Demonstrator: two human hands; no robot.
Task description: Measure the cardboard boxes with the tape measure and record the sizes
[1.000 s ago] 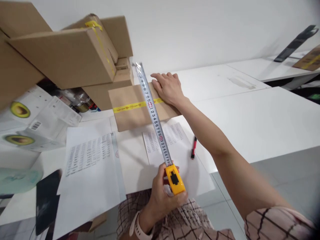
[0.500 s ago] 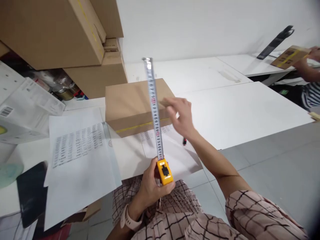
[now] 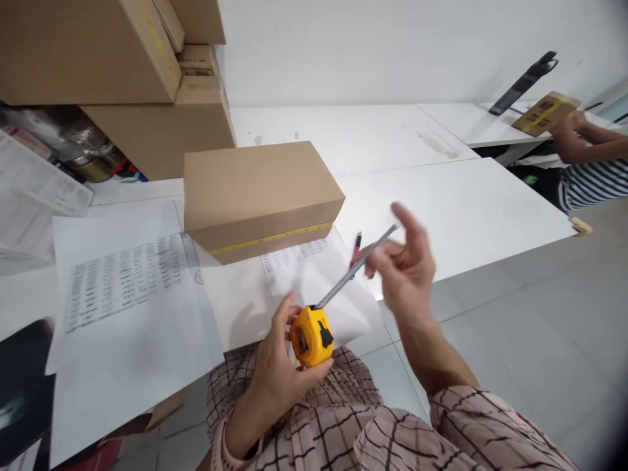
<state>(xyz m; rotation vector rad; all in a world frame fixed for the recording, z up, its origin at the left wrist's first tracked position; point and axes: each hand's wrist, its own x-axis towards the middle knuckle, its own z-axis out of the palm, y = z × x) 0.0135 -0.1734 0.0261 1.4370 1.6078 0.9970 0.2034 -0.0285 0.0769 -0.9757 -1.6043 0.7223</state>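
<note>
My left hand [image 3: 277,366] is closed around a yellow tape measure [image 3: 313,336] near the table's front edge. Its metal blade [image 3: 346,278] sticks out, slanting up to the right. My right hand [image 3: 407,268] is beside the blade's outer end, fingers apart and somewhat blurred; whether they touch the blade is unclear. Behind both hands a closed cardboard box [image 3: 260,190] with a yellow strip along its front lies on the table. A red and black pen [image 3: 357,245] rests just right of the box, partly behind the blade.
Printed sheets [image 3: 132,353] overhang the table's front edge at left. Larger cardboard boxes [image 3: 88,52] are stacked at the back left. On the right, a co-worker's arms [image 3: 583,140] hold a small taped box [image 3: 544,114] near a dark upright object [image 3: 523,85].
The blade has become shorter and swung from upright over the box toward the right. My right hand has moved right and down, and the tape measure has turned in my left hand.
</note>
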